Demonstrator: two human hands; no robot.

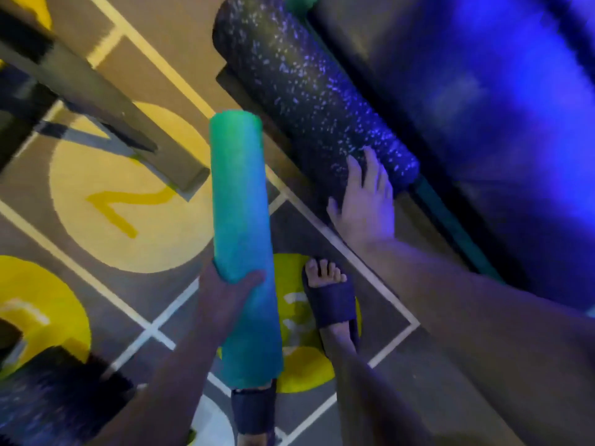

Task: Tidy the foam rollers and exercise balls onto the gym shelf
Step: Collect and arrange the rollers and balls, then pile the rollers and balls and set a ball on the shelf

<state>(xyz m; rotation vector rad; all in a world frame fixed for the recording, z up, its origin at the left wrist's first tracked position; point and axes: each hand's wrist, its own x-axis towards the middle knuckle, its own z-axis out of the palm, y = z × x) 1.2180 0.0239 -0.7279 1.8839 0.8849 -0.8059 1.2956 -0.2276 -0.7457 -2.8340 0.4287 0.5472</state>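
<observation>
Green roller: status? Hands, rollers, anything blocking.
Left hand gripping green roller, held up. Right hand flat on black speckled roller lying on the ledge. Nothing visibly blocking.

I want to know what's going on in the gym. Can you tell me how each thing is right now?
Green foam roller: held up, off the floor.
Left hand: gripping the green foam roller.
Speckled black roller: lying on its side.
Right hand: open, fingers on the speckled black roller.
Sandal: worn on a foot, flat on the floor.
</observation>
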